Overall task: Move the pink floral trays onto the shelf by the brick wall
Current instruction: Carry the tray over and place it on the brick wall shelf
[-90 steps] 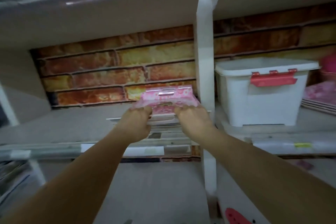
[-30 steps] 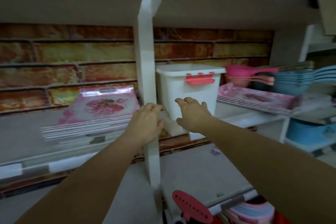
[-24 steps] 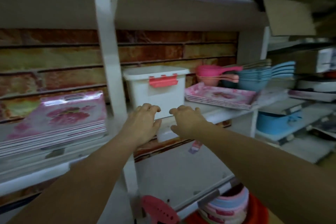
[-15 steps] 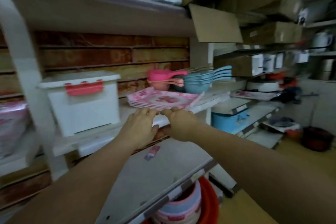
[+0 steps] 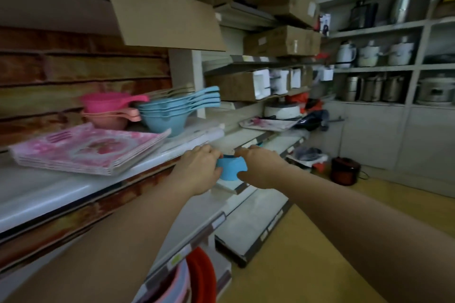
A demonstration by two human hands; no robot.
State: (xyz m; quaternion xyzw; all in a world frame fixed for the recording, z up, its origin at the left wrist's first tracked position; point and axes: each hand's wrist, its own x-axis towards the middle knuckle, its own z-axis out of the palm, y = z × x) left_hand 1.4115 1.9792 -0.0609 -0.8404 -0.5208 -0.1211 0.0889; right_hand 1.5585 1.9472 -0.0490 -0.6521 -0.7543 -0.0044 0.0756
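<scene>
View swung right—pink trays (image 5: pixel 91 149) stacked, both hands (image 5: pixel 199 170) seemingly empty—fingers loosely curled.

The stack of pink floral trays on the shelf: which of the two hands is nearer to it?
The left. The left hand is just right of the stack of pink floral trays, off its corner and not touching. The right hand is farther right, beyond the left one.

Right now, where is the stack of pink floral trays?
The stack of pink floral trays lies left on the white shelf, before the pink scoops.
</scene>
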